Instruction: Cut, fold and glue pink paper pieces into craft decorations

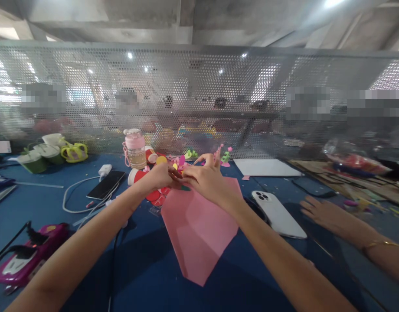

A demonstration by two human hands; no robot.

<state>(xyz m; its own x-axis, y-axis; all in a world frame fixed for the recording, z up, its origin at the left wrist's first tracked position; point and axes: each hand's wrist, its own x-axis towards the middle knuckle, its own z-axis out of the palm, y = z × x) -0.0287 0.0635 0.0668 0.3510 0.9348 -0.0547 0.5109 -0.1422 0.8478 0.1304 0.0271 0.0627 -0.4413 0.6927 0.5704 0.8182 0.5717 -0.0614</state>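
A large sheet of pink paper (202, 225) with an angular outline lies on the blue table in front of me. My left hand (162, 177) is over its upper left edge, with its fingers bent and pressed together. From the other side my right hand (207, 178) meets it, thumb and forefinger closed at the left fingertips and the other fingers raised. What the fingertips hold is hidden. Just below them a small dark green piece (185, 188) shows against the pink sheet. Behind the hands are red, yellow and magenta paper pieces (157, 197).
A pink bottle (135, 149) stands behind my left hand. A black phone (106, 185) with a white cable and a magenta power strip (33, 255) are left. Right are a white phone (279, 214), a white sheet (267, 167) and another person's hand (323, 212). A perforated metal screen (199, 86) stands behind.
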